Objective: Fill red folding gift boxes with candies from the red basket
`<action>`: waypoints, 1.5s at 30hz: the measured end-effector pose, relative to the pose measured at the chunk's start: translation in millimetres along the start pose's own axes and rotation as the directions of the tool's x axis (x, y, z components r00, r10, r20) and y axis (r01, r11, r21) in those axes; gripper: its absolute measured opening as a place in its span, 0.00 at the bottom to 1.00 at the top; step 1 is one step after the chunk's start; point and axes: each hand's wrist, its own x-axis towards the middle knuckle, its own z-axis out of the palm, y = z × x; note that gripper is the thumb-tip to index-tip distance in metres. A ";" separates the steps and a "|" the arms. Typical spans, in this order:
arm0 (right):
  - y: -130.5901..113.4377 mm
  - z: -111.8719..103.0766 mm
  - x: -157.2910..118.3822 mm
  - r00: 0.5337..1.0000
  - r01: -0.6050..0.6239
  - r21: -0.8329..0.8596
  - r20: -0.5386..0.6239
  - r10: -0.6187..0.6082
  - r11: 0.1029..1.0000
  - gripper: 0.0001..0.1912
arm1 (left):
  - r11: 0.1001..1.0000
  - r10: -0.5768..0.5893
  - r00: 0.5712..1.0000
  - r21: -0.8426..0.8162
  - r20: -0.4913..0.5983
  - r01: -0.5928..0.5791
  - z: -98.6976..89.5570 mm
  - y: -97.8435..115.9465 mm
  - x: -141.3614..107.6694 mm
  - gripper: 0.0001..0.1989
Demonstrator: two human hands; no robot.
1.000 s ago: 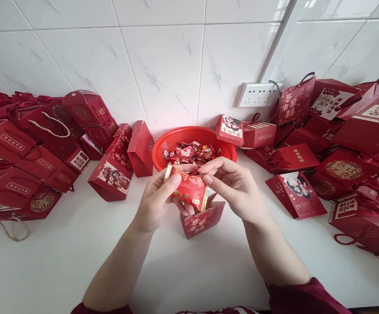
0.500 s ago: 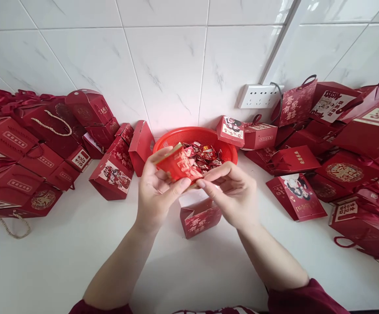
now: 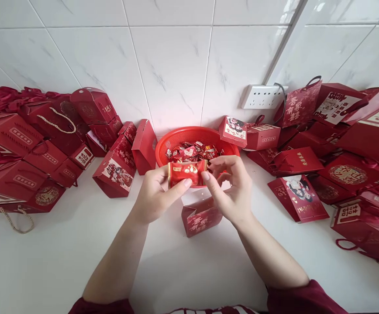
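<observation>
A red wrapped packet with gold print (image 3: 194, 170), likely a sweet or snack, is held level between my two hands. My left hand (image 3: 155, 194) grips its left end, thumb across the front. At the right end, my right hand (image 3: 230, 189) pinches the packet's edge between thumb and forefinger. Below it on the table stands a small red gift box (image 3: 202, 220) with white lettering, its top open. Behind my hands sits a red plastic basket (image 3: 168, 141) holding many small wrapped sweets (image 3: 189, 151), partly hidden by the packet and fingers.
Stacked red gift boxes (image 3: 50, 163) fill the left side, with a slanted box (image 3: 117, 172) nearer the middle. More boxes (image 3: 345, 172) pile up at the right. A white power strip (image 3: 263, 97) is by the tiled wall, above the white table (image 3: 176, 274).
The packet has turned from tilted to level, its printed front now facing me. My right fingers have spread and shifted to its right end. The view has moved slightly.
</observation>
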 end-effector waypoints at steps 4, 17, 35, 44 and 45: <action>3.3 -0.8 3.8 0.955 -0.133 0.018 0.271 0.124 0.991 0.12 | 1.000 -0.004 1.000 0.006 0.029 0.004 1.8 -4.0 0.2 0.09; 6.4 -4.1 5.4 0.882 -0.288 0.070 0.408 0.236 0.955 0.18 | 0.995 0.053 0.999 0.082 0.006 -0.054 4.6 -11.2 2.2 0.09; 7.7 -5.7 8.2 0.888 -0.231 -0.001 0.408 0.211 0.973 0.18 | 0.996 0.015 1.000 0.086 0.013 -0.016 7.2 -13.8 1.9 0.11; 10.1 -9.9 14.1 0.924 -0.050 0.055 0.382 0.025 0.997 0.11 | 0.960 0.018 0.997 0.279 0.072 -0.037 0.5 -3.8 1.9 0.21; 10.4 -10.5 14.9 0.924 -0.004 0.075 0.381 -0.025 0.997 0.13 | 0.941 0.009 0.996 0.335 0.086 -0.038 -0.9 -1.3 1.5 0.24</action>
